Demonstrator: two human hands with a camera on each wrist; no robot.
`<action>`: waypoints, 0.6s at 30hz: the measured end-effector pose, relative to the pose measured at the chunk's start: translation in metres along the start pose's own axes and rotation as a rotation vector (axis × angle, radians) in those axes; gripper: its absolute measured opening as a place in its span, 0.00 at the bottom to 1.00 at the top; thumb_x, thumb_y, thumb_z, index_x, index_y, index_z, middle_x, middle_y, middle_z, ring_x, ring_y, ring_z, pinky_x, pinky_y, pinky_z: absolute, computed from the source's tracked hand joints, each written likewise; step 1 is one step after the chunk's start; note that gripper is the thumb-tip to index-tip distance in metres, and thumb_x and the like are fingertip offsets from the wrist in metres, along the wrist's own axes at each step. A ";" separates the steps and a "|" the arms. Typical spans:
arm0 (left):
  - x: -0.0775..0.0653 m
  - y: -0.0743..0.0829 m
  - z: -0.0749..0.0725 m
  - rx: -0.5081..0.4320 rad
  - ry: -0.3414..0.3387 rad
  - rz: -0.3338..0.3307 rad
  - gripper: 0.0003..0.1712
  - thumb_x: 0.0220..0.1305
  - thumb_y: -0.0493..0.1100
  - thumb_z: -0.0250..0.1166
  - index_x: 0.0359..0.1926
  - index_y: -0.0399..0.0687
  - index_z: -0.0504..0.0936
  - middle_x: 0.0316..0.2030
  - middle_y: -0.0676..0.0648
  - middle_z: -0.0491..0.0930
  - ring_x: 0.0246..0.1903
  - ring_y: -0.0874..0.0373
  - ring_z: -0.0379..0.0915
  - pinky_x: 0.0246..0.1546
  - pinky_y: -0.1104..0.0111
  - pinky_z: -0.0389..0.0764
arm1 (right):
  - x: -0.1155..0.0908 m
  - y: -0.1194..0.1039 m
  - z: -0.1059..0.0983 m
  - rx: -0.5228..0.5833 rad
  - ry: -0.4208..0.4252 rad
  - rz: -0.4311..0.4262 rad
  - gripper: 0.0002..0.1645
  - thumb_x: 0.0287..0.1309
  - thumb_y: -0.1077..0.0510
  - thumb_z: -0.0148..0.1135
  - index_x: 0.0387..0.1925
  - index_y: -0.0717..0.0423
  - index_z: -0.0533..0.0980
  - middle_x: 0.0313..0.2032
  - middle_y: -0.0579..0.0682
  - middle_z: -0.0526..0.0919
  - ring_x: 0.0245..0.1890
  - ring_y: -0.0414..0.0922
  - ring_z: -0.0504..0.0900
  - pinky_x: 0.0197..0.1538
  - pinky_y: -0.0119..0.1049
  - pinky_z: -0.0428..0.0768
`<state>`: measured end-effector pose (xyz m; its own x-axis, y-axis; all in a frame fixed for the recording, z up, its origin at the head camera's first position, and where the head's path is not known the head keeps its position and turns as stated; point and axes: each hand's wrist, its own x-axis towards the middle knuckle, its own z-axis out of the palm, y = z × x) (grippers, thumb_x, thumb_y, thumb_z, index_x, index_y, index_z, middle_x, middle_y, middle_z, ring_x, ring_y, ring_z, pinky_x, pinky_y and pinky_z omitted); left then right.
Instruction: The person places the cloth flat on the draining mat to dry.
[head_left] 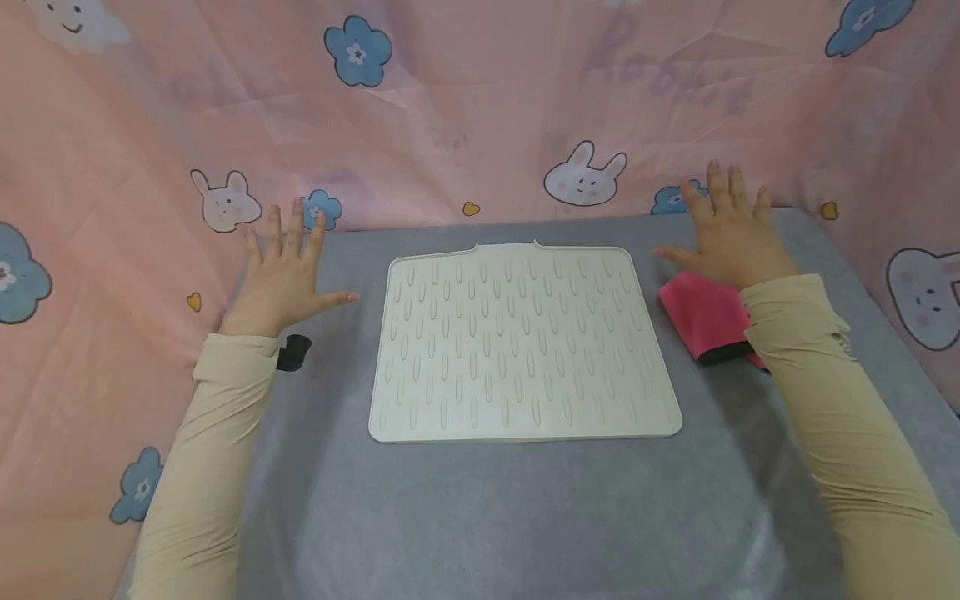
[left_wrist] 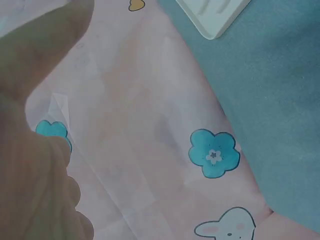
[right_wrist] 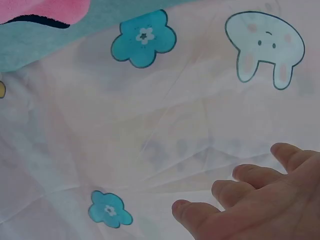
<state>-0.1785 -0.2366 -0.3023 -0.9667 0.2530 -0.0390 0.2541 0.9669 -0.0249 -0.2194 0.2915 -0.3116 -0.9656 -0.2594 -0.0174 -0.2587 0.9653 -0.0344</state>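
Note:
A cream-coloured ridged mat (head_left: 517, 342) with raised oval bumps and a tab on its far edge lies flat on the grey table. To its left, my left hand (head_left: 281, 279) is held with fingers spread and thumb pointing at the mat, holding nothing. On the other side my right hand (head_left: 731, 233) has its fingers spread too, with nothing in it. Beneath and just in front of the right hand lies a folded pink cloth (head_left: 705, 317) with a black edge, partly hidden by the sleeve. The left wrist view shows the left thumb (left_wrist: 55, 40) stretched out over the backdrop.
A pink curtain (head_left: 465, 108) printed with rabbits and blue flowers hangs behind the table and along both sides. The grey tabletop (head_left: 510, 517) extends in front of the mat. A black strap end (head_left: 294, 352) sticks out at the left wrist.

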 end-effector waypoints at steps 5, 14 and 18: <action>-0.003 0.004 0.011 0.015 0.016 0.009 0.61 0.58 0.66 0.60 0.73 0.40 0.33 0.71 0.36 0.23 0.68 0.36 0.15 0.61 0.36 0.30 | 0.000 -0.001 0.001 -0.013 -0.001 -0.020 0.60 0.59 0.30 0.50 0.72 0.64 0.35 0.69 0.69 0.24 0.67 0.63 0.21 0.59 0.71 0.28; -0.032 0.022 0.041 -0.043 0.016 0.046 0.58 0.60 0.60 0.62 0.72 0.33 0.37 0.71 0.31 0.28 0.67 0.31 0.21 0.61 0.35 0.35 | -0.018 -0.005 0.002 0.170 0.104 -0.089 0.51 0.63 0.42 0.56 0.70 0.69 0.44 0.70 0.72 0.38 0.70 0.64 0.33 0.65 0.64 0.40; -0.047 0.033 0.050 -0.107 -0.013 0.062 0.57 0.61 0.58 0.62 0.72 0.31 0.38 0.70 0.29 0.31 0.67 0.31 0.21 0.61 0.35 0.36 | -0.033 -0.004 0.007 0.281 0.145 -0.083 0.47 0.63 0.47 0.57 0.70 0.69 0.48 0.70 0.71 0.42 0.70 0.64 0.40 0.67 0.61 0.43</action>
<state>-0.1228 -0.2182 -0.3516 -0.9487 0.3123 -0.0496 0.3076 0.9477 0.0847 -0.1863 0.2960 -0.3176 -0.9404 -0.3104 0.1388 -0.3388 0.8904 -0.3041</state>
